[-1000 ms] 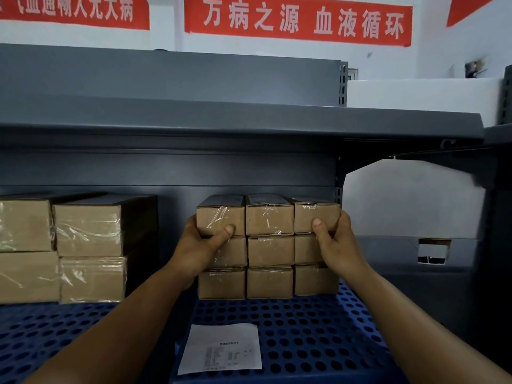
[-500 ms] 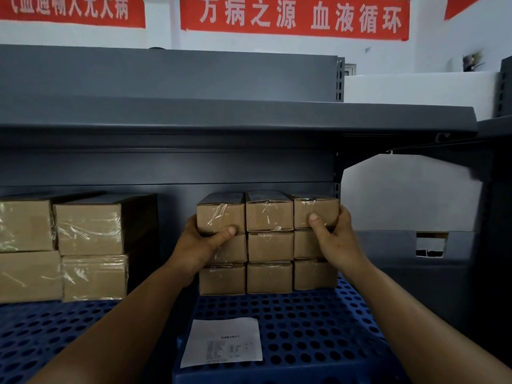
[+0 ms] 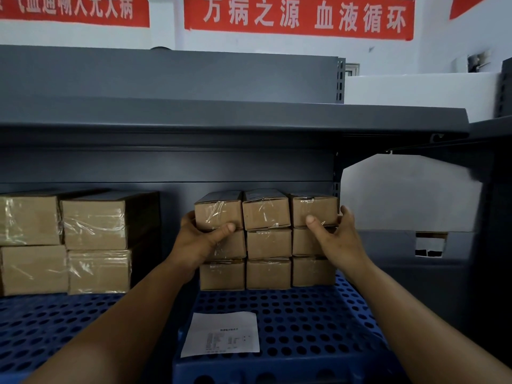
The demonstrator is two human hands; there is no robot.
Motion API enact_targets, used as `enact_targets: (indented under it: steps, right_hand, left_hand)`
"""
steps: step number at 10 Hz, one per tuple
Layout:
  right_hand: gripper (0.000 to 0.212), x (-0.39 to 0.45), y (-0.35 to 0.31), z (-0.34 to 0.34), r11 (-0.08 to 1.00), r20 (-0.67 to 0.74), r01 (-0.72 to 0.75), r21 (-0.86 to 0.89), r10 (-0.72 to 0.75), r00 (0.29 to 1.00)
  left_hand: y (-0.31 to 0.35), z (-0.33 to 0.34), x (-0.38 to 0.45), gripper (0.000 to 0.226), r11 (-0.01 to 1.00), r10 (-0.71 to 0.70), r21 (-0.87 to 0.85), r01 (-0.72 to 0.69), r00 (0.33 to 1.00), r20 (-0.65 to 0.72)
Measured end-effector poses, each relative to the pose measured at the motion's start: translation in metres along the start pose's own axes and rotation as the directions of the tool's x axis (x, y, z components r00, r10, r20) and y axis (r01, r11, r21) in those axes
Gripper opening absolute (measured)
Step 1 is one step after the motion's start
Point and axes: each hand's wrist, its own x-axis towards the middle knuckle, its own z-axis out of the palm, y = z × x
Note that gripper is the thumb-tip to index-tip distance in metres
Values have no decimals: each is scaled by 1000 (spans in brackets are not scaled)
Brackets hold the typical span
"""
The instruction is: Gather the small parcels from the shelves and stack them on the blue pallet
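Small brown parcels wrapped in clear tape stand three wide and three high on a blue perforated pallet (image 3: 304,314) inside the grey shelf bay. My left hand (image 3: 199,242) presses the left end of the top row of parcels (image 3: 266,210), thumb across the front of the left parcel. My right hand (image 3: 340,242) presses the right end, thumb on the front of the right parcel. The row is clamped between both hands and rests on the middle row (image 3: 268,243). The parcels' backs are hidden.
A printed paper sheet (image 3: 221,335) lies on the pallet in front of the stack. Larger taped cartons (image 3: 94,223) sit stacked on a second blue pallet (image 3: 41,322) to the left. A grey shelf board (image 3: 221,117) hangs close overhead. A white box (image 3: 410,195) stands to the right.
Both hands stay clamped on the ends of the top row. The whole scene has slid slightly upward in view; the parcels show no clear movement relative to each other.
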Motion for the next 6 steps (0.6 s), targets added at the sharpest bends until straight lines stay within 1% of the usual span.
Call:
enact_targets:
  steps: [1, 2, 3, 4, 5, 6]
  right_hand:
    - [94, -2, -2, -1, 1000, 10, 3, -8, -3, 1000]
    - [103, -6, -2, -2, 1000, 22, -7, -7, 7, 1000]
    - [116, -13, -4, -3, 998, 19, -16, -55, 17, 1000]
    - [118, -25, -4, -1, 997, 46, -52, -55, 55, 997]
    - [99, -34, 3, 0, 994, 33, -71, -78, 74, 997]
    - [100, -46, 0, 0, 985, 21, -100, -138, 104, 994]
  left_hand:
    - [0, 0, -2, 80, 1000, 12, -7, -12, 1000, 1]
    - [-1, -1, -5, 90, 1000, -12, -20, 11, 1000, -8]
    - [-4, -4, -11, 107, 999, -48, -3, 48, 999, 4]
    - [-5, -7, -28, 120, 996, -82, 43, 80, 996, 44]
    - [-6, -9, -44, 116, 983, -110, 153, 104, 994, 26]
    - [-4, -16, -62, 117, 947, -98, 310, 86, 995, 22]
